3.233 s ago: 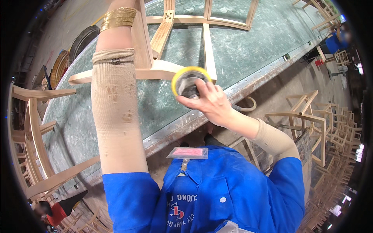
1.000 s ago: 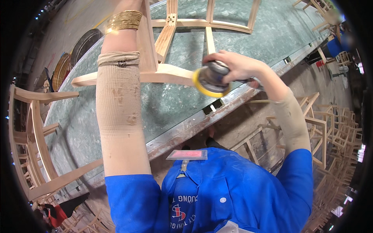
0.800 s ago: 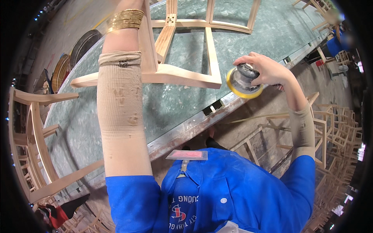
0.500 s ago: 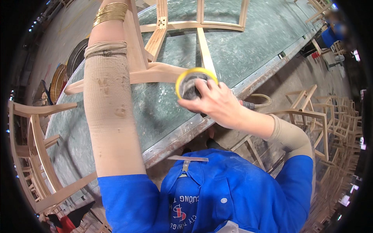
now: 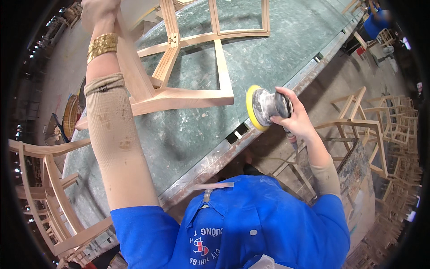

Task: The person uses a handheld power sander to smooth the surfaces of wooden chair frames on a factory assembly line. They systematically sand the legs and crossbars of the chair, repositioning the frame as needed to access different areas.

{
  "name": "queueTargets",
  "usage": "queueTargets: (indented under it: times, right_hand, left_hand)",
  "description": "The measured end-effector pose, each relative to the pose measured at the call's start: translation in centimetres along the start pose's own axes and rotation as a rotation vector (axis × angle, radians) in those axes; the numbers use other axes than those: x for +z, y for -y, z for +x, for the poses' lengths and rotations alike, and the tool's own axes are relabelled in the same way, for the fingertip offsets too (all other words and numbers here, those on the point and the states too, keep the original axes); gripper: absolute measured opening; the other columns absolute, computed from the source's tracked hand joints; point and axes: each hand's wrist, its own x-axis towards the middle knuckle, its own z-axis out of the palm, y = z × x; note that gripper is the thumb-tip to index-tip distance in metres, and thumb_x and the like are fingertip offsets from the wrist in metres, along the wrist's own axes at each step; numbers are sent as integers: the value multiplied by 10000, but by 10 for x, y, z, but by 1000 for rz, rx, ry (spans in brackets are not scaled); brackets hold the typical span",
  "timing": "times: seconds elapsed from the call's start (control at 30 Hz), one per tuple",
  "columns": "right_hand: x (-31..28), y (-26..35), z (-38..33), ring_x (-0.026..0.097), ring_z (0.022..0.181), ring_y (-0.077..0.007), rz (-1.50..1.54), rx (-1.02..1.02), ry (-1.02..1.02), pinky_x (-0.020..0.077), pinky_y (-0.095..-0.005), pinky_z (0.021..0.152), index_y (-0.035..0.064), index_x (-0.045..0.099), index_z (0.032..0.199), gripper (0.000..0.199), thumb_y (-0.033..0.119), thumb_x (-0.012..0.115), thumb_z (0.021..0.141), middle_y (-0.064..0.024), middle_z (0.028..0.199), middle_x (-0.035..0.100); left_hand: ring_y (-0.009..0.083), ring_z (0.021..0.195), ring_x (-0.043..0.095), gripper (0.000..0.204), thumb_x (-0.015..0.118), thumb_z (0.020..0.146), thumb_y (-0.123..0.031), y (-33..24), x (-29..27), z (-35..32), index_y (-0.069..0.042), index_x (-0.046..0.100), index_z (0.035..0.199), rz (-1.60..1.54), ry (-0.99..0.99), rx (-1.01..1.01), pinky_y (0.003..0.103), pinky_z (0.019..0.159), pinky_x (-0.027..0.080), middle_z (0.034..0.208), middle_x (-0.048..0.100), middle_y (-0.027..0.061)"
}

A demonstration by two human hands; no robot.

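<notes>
A pale wooden chair frame [image 5: 179,99] lies on the green-topped table [image 5: 197,130]. My left arm reaches along its left side, and my left hand [image 5: 101,14] is closed round the end of its broad upright, partly cut off by the upper edge. My right hand [image 5: 295,117] grips a round hand sander [image 5: 267,107] by its dark body. Its yellow-rimmed pad is tilted up on edge, facing left toward the frame. The sander hangs over the table's near edge, apart from the wood. A hose [image 5: 292,140] leads down from it.
Another wooden chair frame [image 5: 56,188] stands at the left, against the table. Several chair frames [image 5: 358,125] crowd the floor at the right. A metal rail [image 5: 224,152] runs along the table's near edge. Far off at upper right is a person in blue [image 5: 375,24].
My right hand has moved right, carrying the sander away from the chair frame and turning its pad on edge. The frame appears farther left, and my left hand has come into view.
</notes>
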Motion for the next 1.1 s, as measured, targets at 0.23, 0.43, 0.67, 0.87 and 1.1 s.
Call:
queueTargets:
  times: [0.23, 0.43, 0.67, 0.87, 1.1]
  right_hand:
    - [29, -47, 83, 481, 1194, -186, 318, -78, 208, 367, -326, 1041, 142, 475, 1332, 757, 24, 803, 660, -62, 1294, 509]
    - [38, -103, 141, 499, 1198, -217, 428, -76, 100, 393, -342, 1037, 151, 484, 1327, 737, 39, 794, 668, -82, 1304, 515]
    - [56, -68, 72, 531, 1113, -279, 397, -345, 3, 427, -380, 977, 146, 498, 1295, 747, 154, 848, 635, -108, 1169, 527]
    - [78, -108, 114, 515, 1131, -279, 673, -34, -100, 436, -377, 969, 184, 495, 1287, 698, 130, 815, 669, -119, 1213, 518]
    - [58, -79, 91, 518, 1134, -281, 446, -318, 19, 428, -394, 982, 177, 512, 1277, 717, 243, 850, 648, -107, 1177, 535]
  left_hand:
    - [308, 1011, 650, 771, 792, 538, -550, 22, 7, 9, 50, 668, 1006, 30, -137, 26, 375, 907, 472, 1032, 678, 204]
    - [285, 967, 655, 812, 821, 542, -527, 14, 9, 7, 72, 614, 1049, 54, -85, 9, 344, 893, 479, 1009, 671, 188]
    - [262, 904, 651, 789, 825, 575, -476, 20, 4, 16, 108, 595, 1054, 77, -92, -7, 324, 843, 484, 977, 664, 172]
    - [251, 814, 652, 771, 827, 586, -450, 7, 8, 17, 122, 584, 1043, 65, -124, 16, 330, 785, 506, 911, 660, 171]
    - [241, 751, 648, 753, 833, 593, -407, 14, 6, 16, 126, 571, 1055, 18, -71, -28, 341, 719, 520, 894, 649, 169]
